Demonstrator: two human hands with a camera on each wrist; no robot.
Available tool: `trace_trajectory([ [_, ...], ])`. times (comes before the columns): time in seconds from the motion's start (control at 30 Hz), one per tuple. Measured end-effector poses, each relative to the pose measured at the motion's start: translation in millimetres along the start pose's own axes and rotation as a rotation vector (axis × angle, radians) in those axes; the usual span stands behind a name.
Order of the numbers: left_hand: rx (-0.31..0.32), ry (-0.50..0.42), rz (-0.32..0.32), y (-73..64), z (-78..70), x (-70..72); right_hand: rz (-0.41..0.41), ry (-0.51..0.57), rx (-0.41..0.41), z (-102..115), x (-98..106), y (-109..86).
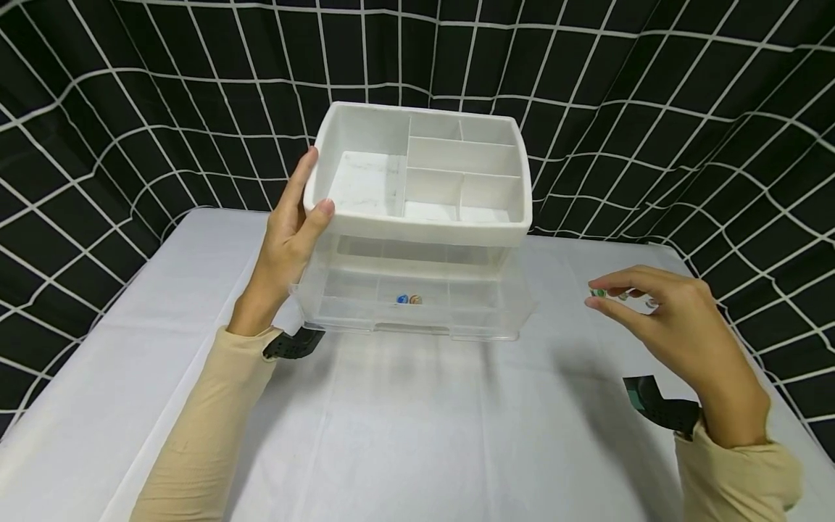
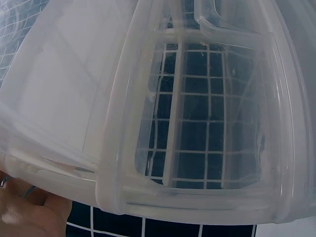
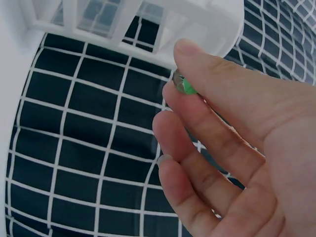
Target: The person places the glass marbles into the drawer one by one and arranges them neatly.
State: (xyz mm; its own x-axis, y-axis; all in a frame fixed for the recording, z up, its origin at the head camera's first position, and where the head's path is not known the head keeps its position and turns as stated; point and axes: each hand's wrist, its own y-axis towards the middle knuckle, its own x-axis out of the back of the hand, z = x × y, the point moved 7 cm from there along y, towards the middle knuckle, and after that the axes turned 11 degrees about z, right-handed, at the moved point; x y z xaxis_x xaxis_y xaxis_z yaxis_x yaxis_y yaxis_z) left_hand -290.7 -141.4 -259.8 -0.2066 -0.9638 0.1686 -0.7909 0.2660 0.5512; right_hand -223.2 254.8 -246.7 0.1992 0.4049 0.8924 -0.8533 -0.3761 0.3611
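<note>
Over the far half of a counter point(image 1: 404, 435) spread with white cloth, a white organizer point(image 1: 417, 229) shows its open top, with one large compartment on the left and several smaller ones on the right. Below that top, a clear drawer point(image 1: 346, 313) juts out toward the person. A blue marble point(image 1: 402, 299) and an orange marble point(image 1: 416, 299) lie side by side in it, near the middle.

The left hand point(image 1: 283, 243) grips the organizer at its left end, the thumb bent over the near corner of the rim and the other fingers against the side wall. In the left wrist view, the translucent plastic fills most of the frame, and only part of that hand shows at the lower left.

To the right of the organizer and well apart from the drawer, the right hand point(image 1: 678, 333) is raised, its thumb and index fingertip pinching a clear marble with green inside point(image 3: 185, 85). The remaining fingers are curved and hold off from the thumb; small glints show by them, too small to identify. Beige sleeves point(image 1: 202, 428) cover both forearms. Behind everything hangs a black curtain point(image 1: 417, 54) with a white grid.
</note>
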Motion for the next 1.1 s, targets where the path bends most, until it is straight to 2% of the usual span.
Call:
trace_trajectory([
  [0.2, 0.008, -0.010, -0.005, 0.0, 3.0, 1.0, -0.012, 0.000, 0.083, 20, 6, 9.7],
  [0.43, 0.004, -0.009, 0.006, -0.4, 2.3, 0.0, -0.018, 0.015, 0.137, 40, 7, 21.2],
  [0.7, -0.006, 0.003, 0.002, -0.5, 0.5, 0.6, -0.062, 0.015, 0.262, 64, 10, 31.2],
  [1.1, -0.010, 0.003, 0.003, -0.2, 0.2, -0.2, -0.040, 0.046, 0.327, 89, 4, 41.6],
])
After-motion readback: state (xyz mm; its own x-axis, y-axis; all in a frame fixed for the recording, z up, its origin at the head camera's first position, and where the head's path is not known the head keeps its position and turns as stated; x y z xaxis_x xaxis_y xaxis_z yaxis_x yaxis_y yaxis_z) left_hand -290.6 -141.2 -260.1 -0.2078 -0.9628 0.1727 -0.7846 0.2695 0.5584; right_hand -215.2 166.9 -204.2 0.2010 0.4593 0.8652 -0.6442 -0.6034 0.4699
